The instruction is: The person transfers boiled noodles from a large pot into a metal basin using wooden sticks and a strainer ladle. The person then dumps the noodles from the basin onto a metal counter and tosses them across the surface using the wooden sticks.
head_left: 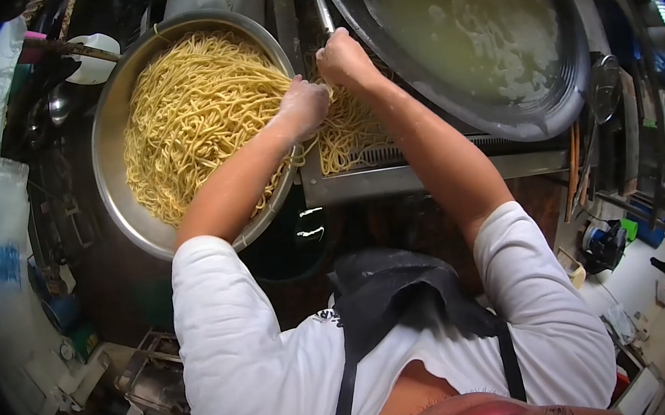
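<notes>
Yellow noodles (199, 116) fill much of a wide steel bowl (109, 179) on the left. My left hand (305, 108) is closed over the bowl's right rim, with noodle strands at its fingers; the wrist partly hides what it grips. Just to its right, my right hand (344, 58) is wrapped around the lower end of a long metal handle (319, 0); the tool's other end is not visible. Under and beside both hands, more noodles (345, 136) lie on a slotted metal surface (400, 153), and some strands hang across the bowl's rim.
A large dark wok (536, 123) of cloudy, yellowish liquid stands right of my right forearm. A wire strainer (605, 89) and wooden sticks (573, 172) are by its right side. A metal ledge (436, 177) runs along the front. A white container (96, 58) is behind the bowl.
</notes>
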Available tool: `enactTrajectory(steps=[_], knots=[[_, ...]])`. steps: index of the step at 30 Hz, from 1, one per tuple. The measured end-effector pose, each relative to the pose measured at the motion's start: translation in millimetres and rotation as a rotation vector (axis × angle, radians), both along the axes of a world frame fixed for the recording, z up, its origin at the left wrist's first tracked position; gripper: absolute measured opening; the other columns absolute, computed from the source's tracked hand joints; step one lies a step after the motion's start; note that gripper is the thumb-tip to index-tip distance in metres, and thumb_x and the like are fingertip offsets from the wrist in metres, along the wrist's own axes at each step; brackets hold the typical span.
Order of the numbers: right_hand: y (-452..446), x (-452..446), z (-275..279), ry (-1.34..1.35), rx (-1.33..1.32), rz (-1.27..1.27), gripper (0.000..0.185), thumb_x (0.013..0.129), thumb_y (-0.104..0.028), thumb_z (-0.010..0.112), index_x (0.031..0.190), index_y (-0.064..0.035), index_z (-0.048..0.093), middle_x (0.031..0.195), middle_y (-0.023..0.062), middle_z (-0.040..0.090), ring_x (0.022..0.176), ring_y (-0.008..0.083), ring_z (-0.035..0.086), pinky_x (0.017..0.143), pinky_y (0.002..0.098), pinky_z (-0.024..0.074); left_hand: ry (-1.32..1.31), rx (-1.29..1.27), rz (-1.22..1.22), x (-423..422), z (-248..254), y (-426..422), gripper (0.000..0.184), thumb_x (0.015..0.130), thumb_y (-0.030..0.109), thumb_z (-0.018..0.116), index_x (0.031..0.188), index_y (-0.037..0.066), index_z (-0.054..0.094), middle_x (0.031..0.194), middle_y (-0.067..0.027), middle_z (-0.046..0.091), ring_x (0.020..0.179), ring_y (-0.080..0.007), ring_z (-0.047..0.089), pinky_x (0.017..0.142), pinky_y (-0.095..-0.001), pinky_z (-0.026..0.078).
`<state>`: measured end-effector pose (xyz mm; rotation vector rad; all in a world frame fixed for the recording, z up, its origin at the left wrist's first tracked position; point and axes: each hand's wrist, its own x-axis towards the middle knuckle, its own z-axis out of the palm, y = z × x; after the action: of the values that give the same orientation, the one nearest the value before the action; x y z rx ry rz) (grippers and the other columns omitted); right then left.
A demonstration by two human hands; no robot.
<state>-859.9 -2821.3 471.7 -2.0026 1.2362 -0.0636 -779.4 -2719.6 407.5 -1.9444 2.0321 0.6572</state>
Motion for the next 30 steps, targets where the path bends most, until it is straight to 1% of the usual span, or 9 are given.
enactTrajectory(steps=[4, 5, 9, 15, 18, 21, 23, 27, 30], knots=[[16, -42, -6, 0.133, 0.045, -0.006, 0.037, 0.088, -0.009, 0.052, 0.116, 0.0146, 0.047, 0.108, 0.0355, 0.064, 0.107, 0.0471, 0.062, 0.092, 0.0489, 0.0507, 0.462, -0.404, 0.421, 45, 2, 55, 0.040, 0.088, 0.012, 0.060, 0.127, 0.002, 0.058, 0.109, -0.0205, 0.067, 0.104, -0.0341, 0.065, 0.100, -0.0445, 0.047], [16, -57, -27, 0.141, 0.069, 0.041, 0.037, 0.088, -0.009, 0.051, 0.116, 0.0146, 0.047, 0.108, 0.0353, 0.064, 0.107, 0.0472, 0.062, 0.091, 0.0493, 0.0507, 0.464, -0.408, 0.513, 48, 52, 71, 0.040, 0.091, 0.013, 0.058, 0.130, 0.003, 0.056, 0.113, -0.0205, 0.064, 0.104, -0.0303, 0.063, 0.094, -0.0418, 0.049], [34, -123, -71, 0.246, 0.108, 0.249, 0.035, 0.089, -0.009, 0.049, 0.116, 0.0135, 0.047, 0.108, 0.0350, 0.063, 0.105, 0.0477, 0.062, 0.090, 0.0508, 0.0503, 0.613, -0.416, 0.822, 103, 104, 153, 0.041, 0.090, 0.013, 0.060, 0.130, 0.005, 0.058, 0.108, -0.0107, 0.067, 0.097, -0.0201, 0.063, 0.089, -0.0340, 0.050], [84, -223, -24, 0.119, 0.079, 0.153, 0.048, 0.089, -0.010, 0.049, 0.132, 0.0115, 0.040, 0.102, 0.0364, 0.063, 0.099, 0.0488, 0.063, 0.087, 0.0516, 0.0496, 0.596, -0.468, 1.350, 233, 33, 292, 0.048, 0.088, 0.018, 0.066, 0.132, 0.002, 0.057, 0.119, -0.0105, 0.067, 0.109, -0.0216, 0.062, 0.096, -0.0332, 0.047], [88, -236, -26, 0.017, 0.028, 0.117, 0.054, 0.090, -0.012, 0.049, 0.138, 0.0080, 0.037, 0.099, 0.0352, 0.063, 0.097, 0.0479, 0.063, 0.083, 0.0513, 0.0496, -0.078, -0.311, 1.139, 223, 44, 262, 0.064, 0.087, 0.034, 0.069, 0.138, 0.000, 0.051, 0.131, -0.0216, 0.059, 0.123, -0.0324, 0.056, 0.107, -0.0394, 0.041], [88, -214, -15, -0.010, 0.056, 0.101, 0.054, 0.090, -0.012, 0.048, 0.137, 0.0102, 0.037, 0.102, 0.0356, 0.063, 0.099, 0.0478, 0.063, 0.086, 0.0513, 0.0503, 0.062, -0.608, 0.958, 138, 53, 138, 0.075, 0.086, 0.042, 0.070, 0.141, -0.004, 0.046, 0.148, -0.0222, 0.044, 0.139, -0.0350, 0.038, 0.115, -0.0414, 0.031], [86, -188, -18, 0.046, 0.069, 0.083, 0.050, 0.090, -0.012, 0.047, 0.132, 0.0122, 0.039, 0.104, 0.0359, 0.063, 0.099, 0.0482, 0.063, 0.087, 0.0514, 0.0510, 0.133, -0.587, 0.477, 71, 59, 59, 0.072, 0.088, 0.046, 0.069, 0.140, 0.000, 0.049, 0.148, -0.0187, 0.046, 0.139, -0.0343, 0.039, 0.117, -0.0442, 0.028], [89, -173, -27, 0.163, 0.030, 0.126, 0.032, 0.090, -0.008, 0.044, 0.117, 0.0109, 0.045, 0.102, 0.0349, 0.063, 0.097, 0.0489, 0.064, 0.085, 0.0518, 0.0522, -0.312, -0.064, 0.005, -6, 8, -5, 0.082, 0.090, 0.067, 0.051, 0.140, 0.003, 0.050, 0.143, -0.0189, 0.049, 0.139, -0.0359, 0.036, 0.122, -0.0491, 0.011], [105, -211, -25, 0.184, -0.018, 0.213, 0.026, 0.090, -0.004, 0.041, 0.113, 0.0090, 0.045, 0.099, 0.0348, 0.062, 0.094, 0.0490, 0.064, 0.083, 0.0528, 0.0523, -0.460, 0.342, -0.292, -49, 28, 15, 0.060, 0.090, 0.053, 0.058, 0.131, 0.009, 0.062, 0.139, -0.0145, 0.055, 0.138, -0.0333, 0.041, 0.119, -0.0589, 0.012]])
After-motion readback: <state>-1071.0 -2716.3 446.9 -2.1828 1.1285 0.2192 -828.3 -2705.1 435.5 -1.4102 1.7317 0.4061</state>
